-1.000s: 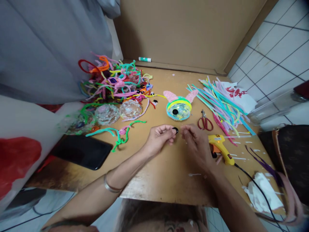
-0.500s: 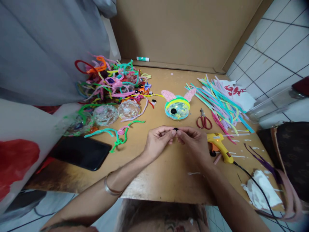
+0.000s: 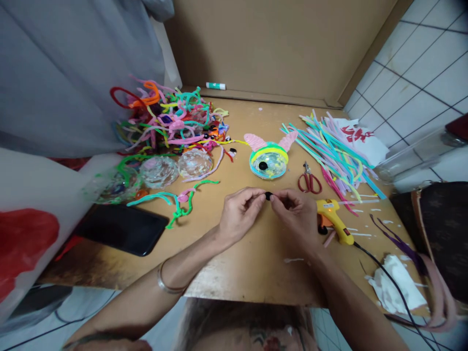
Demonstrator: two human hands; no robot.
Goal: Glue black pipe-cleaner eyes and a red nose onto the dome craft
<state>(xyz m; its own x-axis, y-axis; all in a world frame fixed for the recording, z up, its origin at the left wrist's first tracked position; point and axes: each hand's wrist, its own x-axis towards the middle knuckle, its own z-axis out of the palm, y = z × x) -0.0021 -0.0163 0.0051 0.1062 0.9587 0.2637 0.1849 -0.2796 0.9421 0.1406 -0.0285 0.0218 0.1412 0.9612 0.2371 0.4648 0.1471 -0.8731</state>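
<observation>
Between my fingertips is a small black disc of coiled pipe cleaner (image 3: 268,196), held just above the table's middle. My left hand (image 3: 242,214) pinches its left side, and my right hand (image 3: 295,214) pinches its right side. Beyond them stands a clear dome (image 3: 274,165) banded in green, yellow and blue, with two pink pipe-cleaner ears (image 3: 255,142) on top. One black round eye (image 3: 263,165) sits on the left of its front. A yellow glue gun (image 3: 334,220) with a lit orange light lies right of my right hand.
Red-handled pliers (image 3: 309,182) lie beside a bundle of pastel pipe cleaners (image 3: 331,151). At the left are a tangled pipe-cleaner heap (image 3: 175,119), clear domes (image 3: 195,164) and a black phone (image 3: 126,229). Crumpled tissue (image 3: 397,285) and the glue gun's cord (image 3: 387,278) occupy the right edge.
My fingertips have parted slightly, so more of the black disc shows between them. Both hands stay in nearly the same place, and the things on the table have not moved.
</observation>
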